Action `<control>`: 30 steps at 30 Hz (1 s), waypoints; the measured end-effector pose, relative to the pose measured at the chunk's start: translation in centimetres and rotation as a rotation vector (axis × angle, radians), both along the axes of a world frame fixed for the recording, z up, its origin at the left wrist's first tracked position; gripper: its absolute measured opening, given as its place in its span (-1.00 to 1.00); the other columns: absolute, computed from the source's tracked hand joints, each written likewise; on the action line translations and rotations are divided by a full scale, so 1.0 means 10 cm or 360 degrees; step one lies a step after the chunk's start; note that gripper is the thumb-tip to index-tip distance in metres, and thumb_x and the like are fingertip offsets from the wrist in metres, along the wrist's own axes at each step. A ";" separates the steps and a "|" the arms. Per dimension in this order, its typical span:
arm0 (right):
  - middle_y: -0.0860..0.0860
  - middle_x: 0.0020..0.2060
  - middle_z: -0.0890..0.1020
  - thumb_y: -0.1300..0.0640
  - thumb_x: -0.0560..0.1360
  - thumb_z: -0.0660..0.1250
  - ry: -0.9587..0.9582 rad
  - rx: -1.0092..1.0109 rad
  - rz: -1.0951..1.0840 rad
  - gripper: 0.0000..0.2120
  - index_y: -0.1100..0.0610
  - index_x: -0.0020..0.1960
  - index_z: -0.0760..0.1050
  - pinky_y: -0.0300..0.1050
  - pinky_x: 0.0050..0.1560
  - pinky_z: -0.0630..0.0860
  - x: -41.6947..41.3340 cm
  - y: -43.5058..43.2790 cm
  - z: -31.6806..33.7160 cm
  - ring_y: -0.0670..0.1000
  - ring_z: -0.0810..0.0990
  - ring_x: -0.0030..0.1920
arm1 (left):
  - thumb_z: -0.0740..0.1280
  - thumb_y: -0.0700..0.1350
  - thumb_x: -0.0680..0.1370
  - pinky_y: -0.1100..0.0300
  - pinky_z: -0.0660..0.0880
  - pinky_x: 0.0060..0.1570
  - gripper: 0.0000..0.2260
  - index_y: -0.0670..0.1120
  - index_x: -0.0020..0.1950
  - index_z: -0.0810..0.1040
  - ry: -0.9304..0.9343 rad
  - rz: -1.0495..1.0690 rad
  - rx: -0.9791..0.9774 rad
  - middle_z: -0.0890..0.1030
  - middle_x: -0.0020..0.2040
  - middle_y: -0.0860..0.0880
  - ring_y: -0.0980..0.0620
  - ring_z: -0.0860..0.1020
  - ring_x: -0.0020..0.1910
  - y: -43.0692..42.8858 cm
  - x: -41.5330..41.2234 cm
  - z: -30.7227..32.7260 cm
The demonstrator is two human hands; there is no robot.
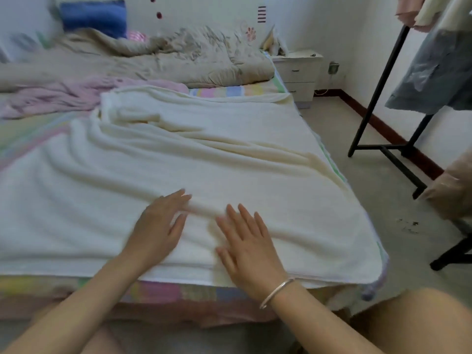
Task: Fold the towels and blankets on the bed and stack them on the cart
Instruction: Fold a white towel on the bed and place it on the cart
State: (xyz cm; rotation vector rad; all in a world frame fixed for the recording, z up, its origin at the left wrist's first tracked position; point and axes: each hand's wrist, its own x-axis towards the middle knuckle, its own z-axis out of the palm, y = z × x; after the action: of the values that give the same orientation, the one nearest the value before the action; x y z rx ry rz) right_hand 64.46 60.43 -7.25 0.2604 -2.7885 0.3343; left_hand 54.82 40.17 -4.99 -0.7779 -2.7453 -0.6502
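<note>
Cream fleece covers the near half of the bed (163,292): the cream blanket (204,149) lies spread open, its near hem along the mattress edge, with long ridges running across it toward the far right corner. Both hands rest flat on it just inside that hem, close together but apart. The left hand (159,226) and the right hand (249,245) each show an open grip, fingers straight and splayed, clamped on nothing. Palms down like this, they seem placed to press the wrinkles out, a sensible step before a first fold, since smooth cloth folds square. Laying it over the bed's free area gives room for that. Behind it a pink blanket (58,98) lies bunched, probably waiting its turn, and a beige quilt (178,60) is heaped toward the wall. A silver bracelet (278,292) circles the right wrist. I cannot make out a cart in view, so stacking looks far off.
</note>
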 end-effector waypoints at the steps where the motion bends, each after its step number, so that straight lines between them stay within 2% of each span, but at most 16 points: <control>1: 0.07 0.49 0.28 -0.14 0.58 0.01 -0.0010 0.0046 0.0085 -0.49 -0.01 0.46 0.31 0.15 0.41 0.04 -0.03 -0.23 -0.02 0.13 0.21 0.50 | 0.03 0.10 0.58 0.05 0.28 0.41 -0.52 -0.02 0.43 0.44 0.0011 0.0092 -0.0070 0.40 0.46 0.03 0.00 0.38 0.41 -0.36 0.05 -0.05; 5: 0.06 0.37 0.44 -0.08 0.50 0.26 0.0202 -0.0074 0.0324 -0.61 -0.02 0.30 0.46 0.13 0.37 0.22 -0.08 -0.68 0.02 0.15 0.38 0.39 | 0.04 0.12 0.59 -0.03 0.35 0.35 -0.52 -0.07 0.39 0.48 0.0073 0.0371 -0.0110 0.43 0.43 -0.03 -0.05 0.42 0.36 -1.32 0.24 -0.17; 8: 0.02 0.20 0.54 0.04 0.33 0.45 0.0327 -0.0082 0.0459 -0.62 -0.01 0.14 0.53 0.00 0.19 0.40 -0.15 -0.97 0.10 0.11 0.50 0.19 | 0.11 0.02 0.56 -0.04 0.41 0.27 -0.60 -0.10 0.31 0.51 0.0184 0.0499 -0.0018 0.49 0.34 -0.05 -0.08 0.46 0.29 -1.76 0.40 -0.18; 11: 0.02 0.04 0.53 0.17 0.22 0.46 0.0394 0.0040 0.0523 -0.63 0.04 0.02 0.54 -0.07 -0.06 0.38 -0.23 -1.23 0.10 0.11 0.51 -0.02 | 0.20 -0.16 0.45 0.00 0.42 0.17 -0.68 -0.17 0.16 0.53 0.0423 0.0585 -0.0054 0.51 0.18 -0.10 -0.12 0.49 0.16 -1.98 0.51 -0.19; 15: 0.03 -0.13 0.51 0.33 0.24 0.33 0.0553 0.0185 0.0516 -0.73 0.09 -0.10 0.52 -0.06 -0.26 0.35 -0.28 -1.34 0.02 0.10 0.45 -0.22 | 0.29 -0.18 0.42 0.06 0.34 -0.16 -0.94 -0.13 -0.13 0.47 0.0643 0.0610 -0.0288 0.47 -0.14 -0.07 -0.12 0.46 -0.16 -2.05 0.53 -0.19; 18: 0.03 -0.17 0.48 0.36 0.28 0.29 0.0547 0.0248 0.0495 -0.73 0.10 -0.08 0.48 -0.05 -0.29 0.40 -0.27 -1.33 -0.02 0.09 0.44 -0.25 | 0.26 -0.15 0.43 0.09 0.29 -0.22 -0.96 -0.09 -0.16 0.47 0.0668 0.0544 -0.0429 0.45 -0.21 -0.04 -0.10 0.45 -0.22 -2.06 0.46 -0.20; 22: 0.02 -0.17 0.48 0.34 0.35 0.06 0.0518 0.0199 0.0411 -0.70 0.09 -0.02 0.42 -0.05 -0.31 0.43 -0.27 -1.29 0.01 0.08 0.45 -0.26 | 0.24 -0.15 0.39 0.07 0.35 -0.16 -0.87 -0.10 -0.09 0.48 0.0699 0.0620 -0.0497 0.47 -0.16 -0.06 -0.10 0.45 -0.16 -2.04 0.33 -0.17; 24: 0.01 -0.17 0.51 0.31 0.37 0.05 0.0528 0.0120 0.0408 -0.69 0.08 0.03 0.39 -0.06 -0.34 0.45 -0.27 -1.27 0.04 0.08 0.48 -0.28 | 0.24 -0.19 0.37 0.05 0.36 -0.15 -0.83 -0.11 -0.06 0.48 0.0713 0.0662 -0.0506 0.47 -0.14 -0.07 -0.12 0.46 -0.15 -2.04 0.27 -0.13; 27: -0.01 -0.17 0.55 0.31 0.35 0.12 0.0586 0.0025 0.0411 -0.61 0.08 0.14 0.38 -0.12 -0.43 0.43 -0.25 -1.22 0.09 0.04 0.52 -0.30 | 0.20 -0.26 0.35 0.04 0.35 -0.17 -0.77 -0.13 -0.02 0.49 0.0782 0.0649 -0.0518 0.49 -0.13 -0.08 -0.15 0.47 -0.17 -2.06 0.18 -0.07; 30: 0.00 -0.16 0.56 0.36 0.26 0.40 0.0615 0.0111 0.0424 -0.59 0.10 0.07 0.49 -0.11 -0.46 0.39 -0.26 -1.15 0.08 0.06 0.52 -0.29 | 0.18 -0.31 0.36 0.04 0.33 -0.20 -0.76 -0.13 -0.04 0.52 0.0839 0.0585 -0.0590 0.51 -0.17 -0.08 -0.14 0.47 -0.22 -2.13 0.15 -0.05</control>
State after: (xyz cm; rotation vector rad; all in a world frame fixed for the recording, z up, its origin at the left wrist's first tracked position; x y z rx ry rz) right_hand 61.89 48.90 -6.42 0.6436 -2.3880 0.2192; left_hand 56.33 18.90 -5.46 -0.4056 -2.4275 0.1315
